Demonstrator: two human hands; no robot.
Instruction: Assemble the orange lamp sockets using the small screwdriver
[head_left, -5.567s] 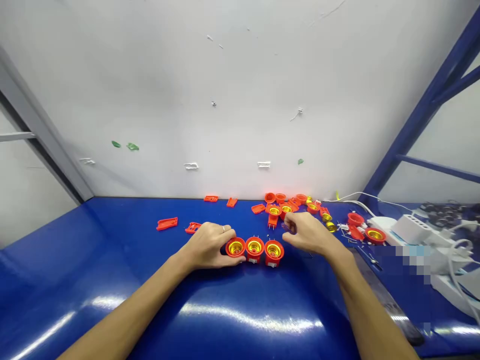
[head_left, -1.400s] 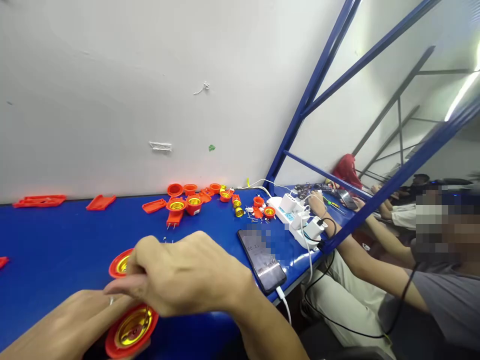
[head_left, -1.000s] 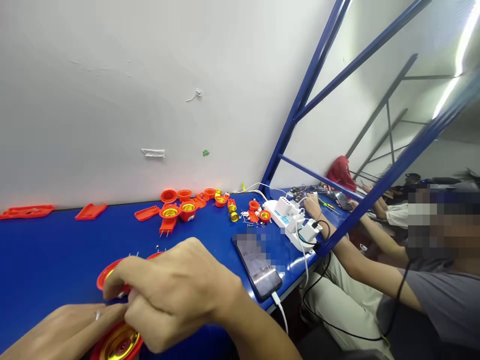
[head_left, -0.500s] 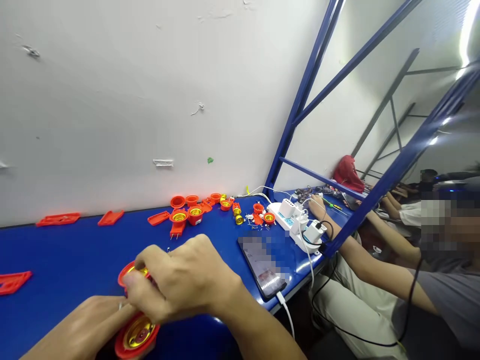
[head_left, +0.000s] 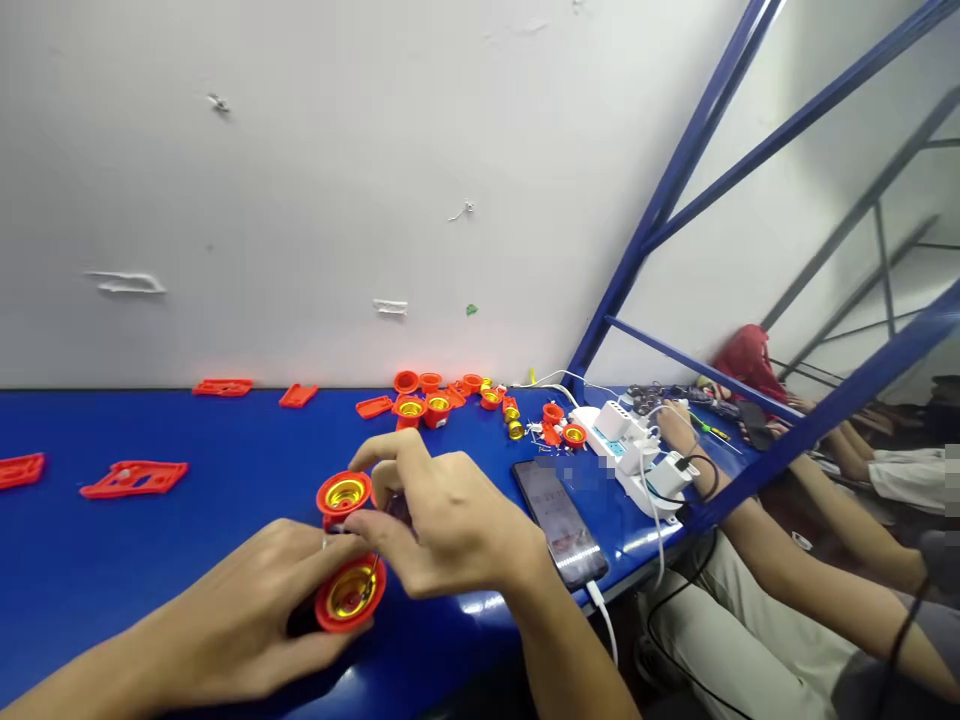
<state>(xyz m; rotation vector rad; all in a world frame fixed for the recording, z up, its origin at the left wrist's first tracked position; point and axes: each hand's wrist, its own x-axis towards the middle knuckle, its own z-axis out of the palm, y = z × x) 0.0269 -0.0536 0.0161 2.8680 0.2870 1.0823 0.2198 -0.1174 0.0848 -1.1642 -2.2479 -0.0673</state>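
A red assembly with two round cups lined in gold (head_left: pixel 349 594) is at the lower middle, over the blue table. My left hand (head_left: pixel 255 605) wraps round it from the left, thumb below the nearer cup. Above it, my right hand (head_left: pixel 457 515) is closed, fingers bent round a thin tool whose shaft (head_left: pixel 373 566) points down into the nearer cup. The tool's handle is mostly hidden by my fingers. The farther gold cup (head_left: pixel 345 494) shows just beyond my fingertips.
Flat red plastic parts (head_left: pixel 135 479) lie at the left. More red and gold cups (head_left: pixel 438 407) stand along the wall. A phone (head_left: pixel 559 522) on a cable, a white power strip (head_left: pixel 637 470) and a blue metal frame (head_left: pixel 626 270) are at the right, with another person's arm (head_left: pixel 772 545) beyond.
The view has swung left. My hands have moved apart somewhat, baring both gold cups, and the thin tool in my right hand now shows at the nearer cup.
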